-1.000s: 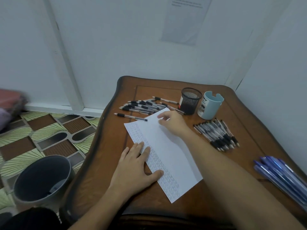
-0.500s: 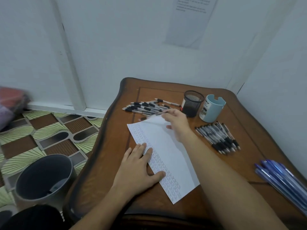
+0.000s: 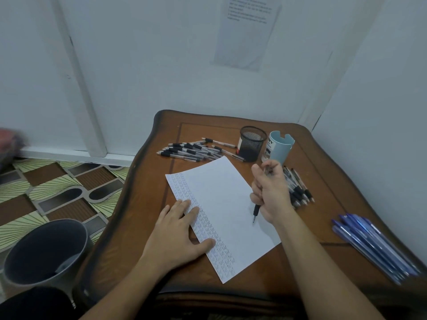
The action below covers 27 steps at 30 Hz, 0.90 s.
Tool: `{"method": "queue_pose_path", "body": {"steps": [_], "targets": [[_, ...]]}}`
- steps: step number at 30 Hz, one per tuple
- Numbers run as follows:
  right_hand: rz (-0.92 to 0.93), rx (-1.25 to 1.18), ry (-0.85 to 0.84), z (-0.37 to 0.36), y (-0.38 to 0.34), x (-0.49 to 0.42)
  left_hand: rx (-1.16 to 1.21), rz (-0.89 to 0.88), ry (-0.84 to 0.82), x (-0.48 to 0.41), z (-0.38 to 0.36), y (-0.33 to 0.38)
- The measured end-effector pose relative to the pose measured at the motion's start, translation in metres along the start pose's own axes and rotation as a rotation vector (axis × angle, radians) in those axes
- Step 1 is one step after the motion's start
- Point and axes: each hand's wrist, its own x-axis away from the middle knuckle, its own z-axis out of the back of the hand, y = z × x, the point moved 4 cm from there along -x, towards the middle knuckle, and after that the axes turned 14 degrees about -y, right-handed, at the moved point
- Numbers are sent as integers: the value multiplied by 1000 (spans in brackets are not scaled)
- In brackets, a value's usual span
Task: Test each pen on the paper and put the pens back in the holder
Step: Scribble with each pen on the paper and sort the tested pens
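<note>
A white paper [image 3: 221,204] with rows of small marks along its left edge lies on the wooden table [image 3: 323,172]. My left hand [image 3: 180,234] presses flat on the paper's left side. My right hand [image 3: 270,192] grips a black-grip pen [image 3: 256,212], tip down just above the paper's right part. A black mesh holder [image 3: 251,143] and a pale blue holder [image 3: 278,146] stand at the back. Several black-grip pens [image 3: 191,150] lie left of the holders. Another pile of pens [image 3: 298,190] lies right of my right hand.
Several blue pens [image 3: 374,243] lie at the table's right edge. A grey bin [image 3: 44,252] stands on the patterned floor to the left. White walls close in behind and to the right, with a sheet [image 3: 245,31] taped up.
My right hand picked a pen from the back left of the table and brought it back over the paper's right part. The left hand stayed flat on the paper.
</note>
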Motion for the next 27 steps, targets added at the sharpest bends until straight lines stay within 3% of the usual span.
{"method": "queue_pose_path", "body": {"steps": [6, 11, 16, 19, 24, 27], "targets": [[-61, -95, -60, 6, 4, 23, 104, -60, 55, 5, 2, 1], [-187, 4, -90, 19, 15, 46, 131, -85, 60, 3, 0, 0], [-145, 12, -51, 23, 26, 61, 112, -96, 90, 2, -1, -2], [-144, 118, -117, 18, 31, 64, 97, -81, 78, 3, -1, -1], [-162, 519, -214, -3, 42, 73, 75, -28, 56, 3, 0, 0], [-159, 570, -264, -9, 50, 77, 65, -16, 66, 3, -1, 0]]}}
